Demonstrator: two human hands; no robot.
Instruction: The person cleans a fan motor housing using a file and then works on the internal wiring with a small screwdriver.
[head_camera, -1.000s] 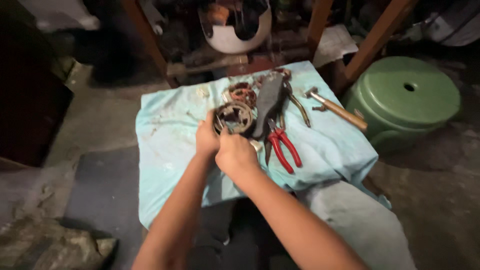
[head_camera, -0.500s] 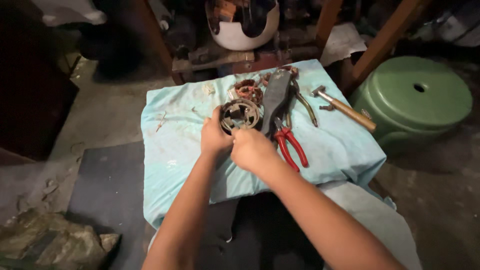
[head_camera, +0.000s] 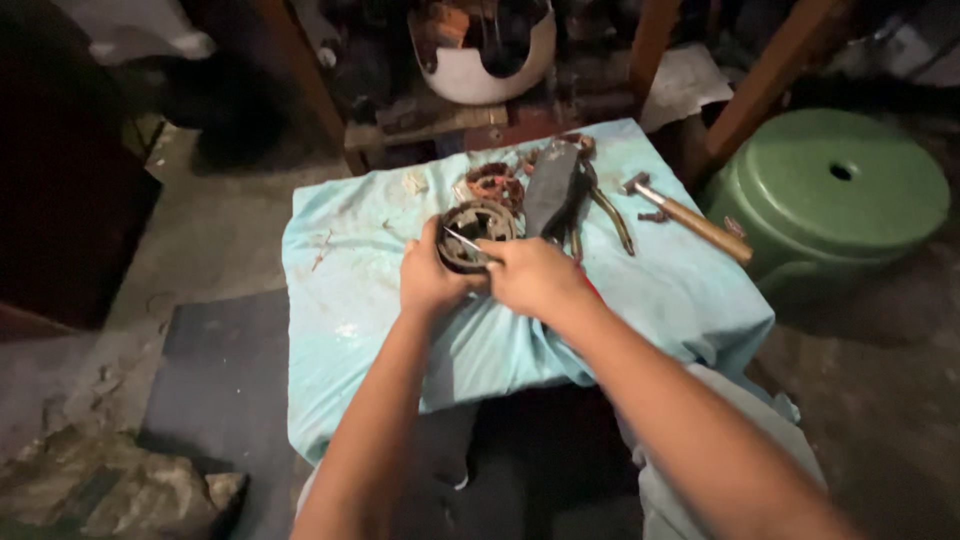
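Round metal ring (head_camera: 477, 232), dark and rusty, held up just above the blue cloth (head_camera: 350, 290), near the middle of it. Flat round face turned up to the camera, hole in the middle showing, so no long way to it, just round. Gripped at its left and lower edge by the left hand (head_camera: 430, 285), thumb up along the left side, fingers curled shut on the rim. Right hand (head_camera: 530, 278) pressed against the lower right edge, fingers closed on a thin shiny tool (head_camera: 466, 243). Tool lying slanted, handle end in the right hand, tip pointing up and left into the ring's hole. Both hands touching the ring; left hand doing the holding, right hand doing the poking.

Just behind the ring, a second round part (head_camera: 496, 185), reddish brown, lying flat on the cloth. Right beside that, a long dark grey piece (head_camera: 552, 190) and what look like pliers (head_camera: 612, 220) with dark handles. Further right, a hammer (head_camera: 690, 218) with a wooden handle, near the cloth's edge. Off to the right, well apart, a green stool (head_camera: 835, 190) with a hole on top. Behind the cloth, a white bowl-like thing (head_camera: 485, 50), partly out of view.
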